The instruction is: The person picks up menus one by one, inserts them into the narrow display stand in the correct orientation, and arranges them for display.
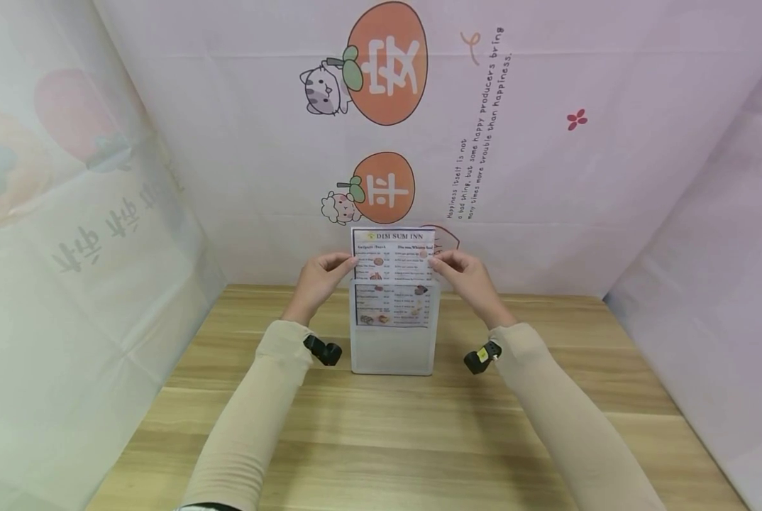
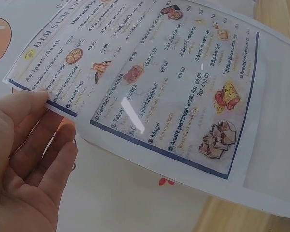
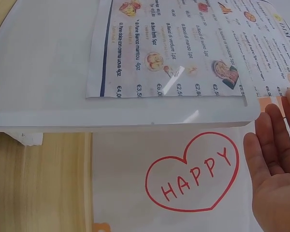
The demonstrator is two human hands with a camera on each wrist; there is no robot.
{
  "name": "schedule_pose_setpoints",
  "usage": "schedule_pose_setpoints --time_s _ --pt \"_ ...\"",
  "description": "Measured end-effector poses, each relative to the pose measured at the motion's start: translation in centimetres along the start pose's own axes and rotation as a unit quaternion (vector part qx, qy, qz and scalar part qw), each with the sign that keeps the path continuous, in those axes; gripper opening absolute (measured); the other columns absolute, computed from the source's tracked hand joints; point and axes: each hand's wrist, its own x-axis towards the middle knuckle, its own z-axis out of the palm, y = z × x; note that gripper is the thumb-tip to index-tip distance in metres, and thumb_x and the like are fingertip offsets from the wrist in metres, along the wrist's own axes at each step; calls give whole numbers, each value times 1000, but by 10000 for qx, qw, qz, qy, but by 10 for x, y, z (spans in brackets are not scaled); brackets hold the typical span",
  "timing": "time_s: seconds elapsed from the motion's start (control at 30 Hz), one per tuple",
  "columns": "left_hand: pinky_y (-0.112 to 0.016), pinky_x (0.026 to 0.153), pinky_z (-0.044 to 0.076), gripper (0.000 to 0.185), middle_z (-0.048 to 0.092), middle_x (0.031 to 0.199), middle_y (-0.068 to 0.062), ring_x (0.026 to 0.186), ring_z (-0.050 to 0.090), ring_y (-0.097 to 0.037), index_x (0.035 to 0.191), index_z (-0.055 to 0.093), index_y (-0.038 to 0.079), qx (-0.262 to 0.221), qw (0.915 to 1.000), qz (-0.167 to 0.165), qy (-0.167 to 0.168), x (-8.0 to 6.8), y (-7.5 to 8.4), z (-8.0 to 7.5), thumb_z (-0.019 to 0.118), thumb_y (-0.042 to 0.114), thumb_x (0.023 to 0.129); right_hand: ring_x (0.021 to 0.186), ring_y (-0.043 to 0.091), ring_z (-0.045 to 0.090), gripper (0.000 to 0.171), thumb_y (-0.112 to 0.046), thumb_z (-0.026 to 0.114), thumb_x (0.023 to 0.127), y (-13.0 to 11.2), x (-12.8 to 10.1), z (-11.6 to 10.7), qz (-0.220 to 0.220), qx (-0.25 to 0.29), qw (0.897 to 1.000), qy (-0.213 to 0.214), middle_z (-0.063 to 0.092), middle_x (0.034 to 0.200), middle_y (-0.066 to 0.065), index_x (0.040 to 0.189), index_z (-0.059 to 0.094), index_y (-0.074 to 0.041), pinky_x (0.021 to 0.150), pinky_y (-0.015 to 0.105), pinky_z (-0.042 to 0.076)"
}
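A printed menu sheet headed "DIM SUM INN" (image 1: 394, 259) stands partway inside a clear, white-edged upright sign holder (image 1: 392, 351). Its upper part sticks out above the holder's top edge, while the lower part shows through the clear front. My left hand (image 1: 320, 280) pinches the sheet's left edge between thumb and fingers. At the opposite edge, my right hand (image 1: 470, 280) pinches the sheet at about the same height. In the left wrist view the left thumb lies over the menu's printed border, fingers behind it. The right wrist view shows the right fingertips at the sheet's edge, just past the holder's corner.
The holder stands on a wood-grain table (image 1: 381, 440) near its back edge. Behind hangs a pale printed cloth (image 1: 547, 199) with orange fruit drawings and lettering. More cloth (image 1: 68, 298) encloses the left and right sides. A dark wrist camera (image 1: 323, 350) sits on each sleeve.
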Motion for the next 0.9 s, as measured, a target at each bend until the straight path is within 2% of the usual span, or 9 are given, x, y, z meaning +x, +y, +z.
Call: schedule_pose_setpoints --time_s 0.3,0.67,0.9 --pt "-48 105 42 37 70 115 3 116 57 -19 112 75 18 -35 10000 -60 -11 -2 -5 3 69 49 93 108 23 55 48 -55 67 92 7 -3 0 97 -200 9997 49 62 117 6 112 69 -11 94 39 47" --pt "-48 104 42 36 71 112 2 114 59 -19 111 75 17 -32 10000 55 -11 -2 -13 5 69 48 93 104 23 54 44 -51 67 93 11 -7 3 -32 -106 9999 -1 62 113 7 110 67 -10 90 37 48" --pt "-46 102 45 36 71 111 2 112 60 -19 110 76 18 -17 10000 -12 1 -3 -16 6 70 49 92 108 23 55 42 -49 67 94 13 -10 3 -31 -175 9998 6 62 114 7 111 67 -11 95 40 47"
